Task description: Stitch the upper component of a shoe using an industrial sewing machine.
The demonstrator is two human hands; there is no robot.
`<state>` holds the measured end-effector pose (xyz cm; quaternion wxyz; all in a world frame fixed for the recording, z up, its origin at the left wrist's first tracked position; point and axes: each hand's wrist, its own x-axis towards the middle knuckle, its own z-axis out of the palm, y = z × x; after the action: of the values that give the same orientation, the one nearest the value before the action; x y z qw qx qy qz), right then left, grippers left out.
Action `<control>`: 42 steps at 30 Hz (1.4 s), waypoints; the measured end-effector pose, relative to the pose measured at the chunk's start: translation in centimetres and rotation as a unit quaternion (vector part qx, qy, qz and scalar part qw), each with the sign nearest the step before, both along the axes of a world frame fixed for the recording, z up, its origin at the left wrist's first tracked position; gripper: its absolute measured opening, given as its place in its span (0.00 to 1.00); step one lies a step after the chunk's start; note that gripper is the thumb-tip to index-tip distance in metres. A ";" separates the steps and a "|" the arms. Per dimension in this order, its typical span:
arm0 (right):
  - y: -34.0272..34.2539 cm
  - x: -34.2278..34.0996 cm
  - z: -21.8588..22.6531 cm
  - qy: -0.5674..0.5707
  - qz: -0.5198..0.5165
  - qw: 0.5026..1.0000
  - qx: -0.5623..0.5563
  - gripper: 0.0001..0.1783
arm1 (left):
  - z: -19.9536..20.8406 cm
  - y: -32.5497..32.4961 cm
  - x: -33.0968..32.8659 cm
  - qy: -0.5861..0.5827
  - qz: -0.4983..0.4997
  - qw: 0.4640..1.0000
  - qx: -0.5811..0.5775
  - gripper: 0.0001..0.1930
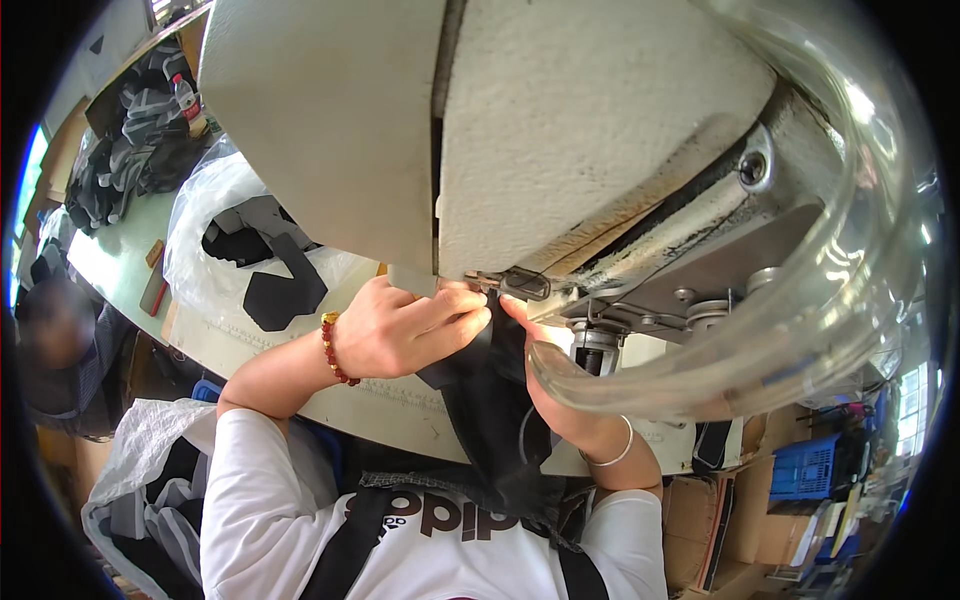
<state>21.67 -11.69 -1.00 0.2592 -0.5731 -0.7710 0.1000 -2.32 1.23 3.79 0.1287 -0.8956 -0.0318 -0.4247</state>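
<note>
A long piece of black fabric (482,405) hangs down over the near table edge from under the sewing machine head (600,130). My left hand (405,325), a red bead bracelet at its wrist, is closed with its fingertips pinching the upper end of the fabric. On the fabric's other side, my right hand (540,335) holds the edge between finger and thumb, close to the left fingertips. Part of the right hand is behind the clear curved guard (640,395) and the machine. The machine hides the spot where the fabric meets the needle area.
Beyond my left hand, a clear plastic bag (190,215) holds dark cut fabric pieces (285,285). Several grey and black pieces (140,140) lie piled at the far left, near a bottle (186,98). Another person (65,350) sits at left. A blue crate (803,468) stands at right.
</note>
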 end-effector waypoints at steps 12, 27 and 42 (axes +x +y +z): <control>-0.4 -1.2 2.0 0.008 -0.054 0.995 0.088 0.21 | 1.4 -0.4 -0.3 0.029 -0.022 0.999 -0.019 0.13; -0.2 -0.6 1.3 0.026 -0.032 0.995 0.087 0.22 | 1.2 -0.6 -0.3 0.032 0.011 0.999 -0.036 0.14; 1.2 -1.7 3.0 0.033 -0.028 0.975 0.218 0.21 | -1.0 1.4 0.2 -0.035 -0.087 0.988 -0.122 0.14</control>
<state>19.97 -10.52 1.98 0.4055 -0.5204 -0.7492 -0.0588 -2.16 2.63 2.79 -0.0207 -0.8883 -0.0096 -0.4587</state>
